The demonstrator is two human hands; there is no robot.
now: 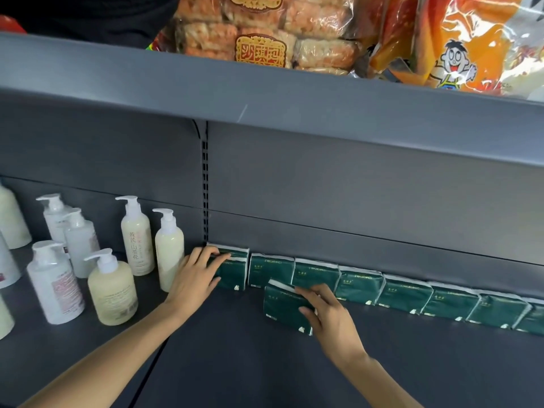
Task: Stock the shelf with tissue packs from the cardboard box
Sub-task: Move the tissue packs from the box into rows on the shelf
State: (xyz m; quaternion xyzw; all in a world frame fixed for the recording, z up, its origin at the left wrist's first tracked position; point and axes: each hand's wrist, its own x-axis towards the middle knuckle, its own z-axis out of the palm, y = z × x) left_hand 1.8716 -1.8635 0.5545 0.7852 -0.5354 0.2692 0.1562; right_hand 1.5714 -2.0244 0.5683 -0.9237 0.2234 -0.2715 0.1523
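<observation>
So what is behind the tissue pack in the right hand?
Behind the front tissue pack held by the right hand stands the back row of packs against the shelf wall. Their lower parts there are covered.

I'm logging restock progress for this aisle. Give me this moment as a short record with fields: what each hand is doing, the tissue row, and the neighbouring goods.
left hand: grips the leftmost tissue pack, beside the shelf upright
right hand: holds a front tissue pack, standing just ahead of the row
back row: dark green packs upright, side by side along the back panel, running out of view at right
shelf: dark grey metal
left bay: pump bottles, cream and white
upper shelf: bagged snacks
cardboard box: not in view
</observation>
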